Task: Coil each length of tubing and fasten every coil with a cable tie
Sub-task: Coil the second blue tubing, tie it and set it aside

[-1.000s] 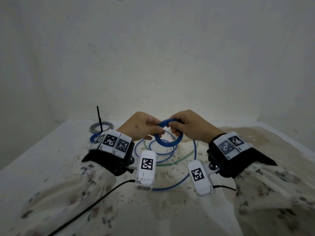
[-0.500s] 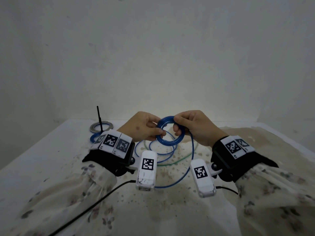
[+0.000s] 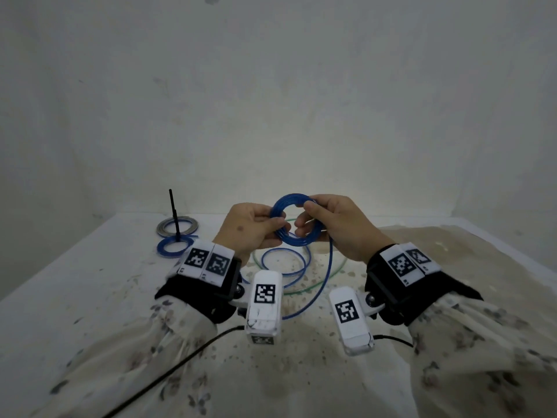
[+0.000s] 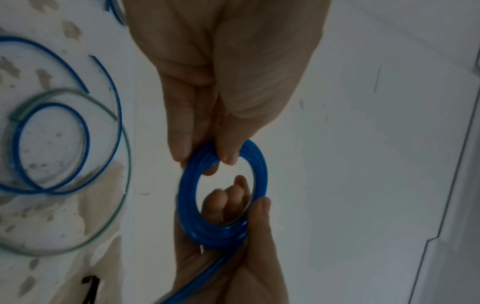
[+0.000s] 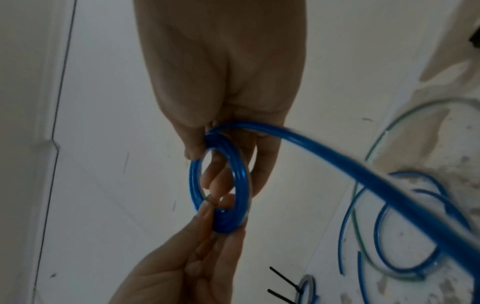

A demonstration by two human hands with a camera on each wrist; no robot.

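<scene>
Raised since a second ago: blue tubing coil (image 3: 297, 220), now upright between my hands and clear of the table (image 3: 90, 297). Left hand (image 3: 250, 229): thumb and fingers pinch the coil's left side. Right hand (image 3: 334, 224): thumb and fingers pinch its right side, free tail hanging down to the tabletop. Beneath: loose blue tubing (image 3: 283, 263) and clear greenish tubing (image 3: 328, 276), uncoiled. Far left: tied grey coil (image 3: 177, 228), tied blue coil (image 3: 171, 245), black cable tie (image 3: 174, 215) standing up from them
</scene>
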